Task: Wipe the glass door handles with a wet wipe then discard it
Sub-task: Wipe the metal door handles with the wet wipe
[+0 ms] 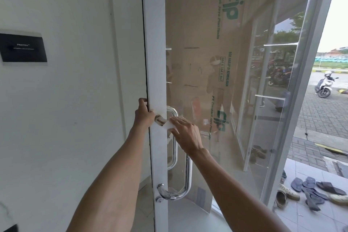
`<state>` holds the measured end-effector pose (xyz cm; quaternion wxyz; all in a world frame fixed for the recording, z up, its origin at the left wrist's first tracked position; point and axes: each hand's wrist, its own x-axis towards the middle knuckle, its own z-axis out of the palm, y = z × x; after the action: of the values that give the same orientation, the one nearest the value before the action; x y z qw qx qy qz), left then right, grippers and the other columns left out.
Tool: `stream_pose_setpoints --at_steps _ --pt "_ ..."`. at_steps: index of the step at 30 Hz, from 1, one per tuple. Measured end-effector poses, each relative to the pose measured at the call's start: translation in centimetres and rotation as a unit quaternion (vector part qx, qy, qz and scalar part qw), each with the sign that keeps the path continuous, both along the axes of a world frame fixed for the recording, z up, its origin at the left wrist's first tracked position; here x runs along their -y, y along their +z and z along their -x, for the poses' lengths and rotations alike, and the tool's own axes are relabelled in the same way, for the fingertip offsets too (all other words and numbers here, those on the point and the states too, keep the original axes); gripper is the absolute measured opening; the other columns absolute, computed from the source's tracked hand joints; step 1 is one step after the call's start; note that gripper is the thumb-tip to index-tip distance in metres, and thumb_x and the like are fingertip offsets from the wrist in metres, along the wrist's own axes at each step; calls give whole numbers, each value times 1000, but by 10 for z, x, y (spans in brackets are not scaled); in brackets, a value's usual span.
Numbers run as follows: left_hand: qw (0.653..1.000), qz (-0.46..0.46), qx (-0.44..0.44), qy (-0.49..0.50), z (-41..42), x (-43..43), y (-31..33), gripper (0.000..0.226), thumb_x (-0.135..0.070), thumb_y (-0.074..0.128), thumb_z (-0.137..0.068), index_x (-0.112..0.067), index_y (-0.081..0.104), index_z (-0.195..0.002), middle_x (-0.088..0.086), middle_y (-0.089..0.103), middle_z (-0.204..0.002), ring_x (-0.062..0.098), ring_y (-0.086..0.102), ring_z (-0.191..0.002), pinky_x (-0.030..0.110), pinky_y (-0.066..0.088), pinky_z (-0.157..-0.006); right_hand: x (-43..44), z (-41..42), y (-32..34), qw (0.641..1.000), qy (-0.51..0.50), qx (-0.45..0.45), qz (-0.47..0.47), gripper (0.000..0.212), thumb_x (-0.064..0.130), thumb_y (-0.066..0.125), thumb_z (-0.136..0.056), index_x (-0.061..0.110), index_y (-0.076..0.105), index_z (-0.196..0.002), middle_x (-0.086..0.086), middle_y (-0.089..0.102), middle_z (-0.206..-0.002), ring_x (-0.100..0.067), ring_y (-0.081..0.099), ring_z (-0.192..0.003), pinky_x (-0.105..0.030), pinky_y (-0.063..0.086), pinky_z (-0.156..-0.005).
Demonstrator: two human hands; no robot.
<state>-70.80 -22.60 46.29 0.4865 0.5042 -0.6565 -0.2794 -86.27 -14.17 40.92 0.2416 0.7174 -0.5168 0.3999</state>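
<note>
1. One white-framed glass door [157,73] carries two curved chrome pull handles [185,186].
2. The left hand [144,116] wraps its fingers around the frame edge.
3. The right hand [185,132] presses one white wet wipe [169,124] onto the upper handle mount, fingers nearly flat.

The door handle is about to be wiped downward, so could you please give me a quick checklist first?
1. Wipe in right hand: ok, pressed against the handle near its top.
2. Left hand steadying the door frame: ok, gripping its edge.
3. Handle's lower curve free of obstacles: ok.
4. Wipe wet enough: cannot tell.
5. Outer handle behind the glass cleaned: cannot tell.
6. Bin for discarding in view: not ok, none visible.
</note>
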Motion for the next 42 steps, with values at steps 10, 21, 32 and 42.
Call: stream_pose_setpoints --at_steps 10,21,32,42 --pt "1000 -3 -4 -11 -3 -10 2 34 -11 47 -90 -16 39 -123 7 63 -116 24 56 -91 29 41 -73 -9 3 -10 998 -22 52 15 31 19 71 -85 14 66 -115 2 69 -120 -17 66 -109 -37 61 -72" --pt "1000 2 -3 -5 -1 -19 3 34 -7 46 -93 -12 39 -126 8 60 -125 23 53 -95 29 40 -77 -21 18 -33 970 -107 217 -30 40 33 69 -87 12 65 -120 -10 75 -99 -28 73 -78 -41 60 -66" --pt "1000 4 -9 -9 -1 -22 0 36 -7 45 -92 -13 39 -126 10 61 -123 26 55 -95 30 41 -78 -19 11 -11 989 -122 85 -17 22 15 68 -84 10 66 -106 -7 75 -97 -29 72 -75 -36 57 -55" --pt "974 177 62 127 6 -48 -13 49 3 57 -83 -9 43 -129 18 47 -126 34 54 -109 40 50 -86 -23 16 -49 929 -176 306 -108 36 38 68 -84 17 67 -114 -9 75 -92 -29 69 -79 -33 52 -68"
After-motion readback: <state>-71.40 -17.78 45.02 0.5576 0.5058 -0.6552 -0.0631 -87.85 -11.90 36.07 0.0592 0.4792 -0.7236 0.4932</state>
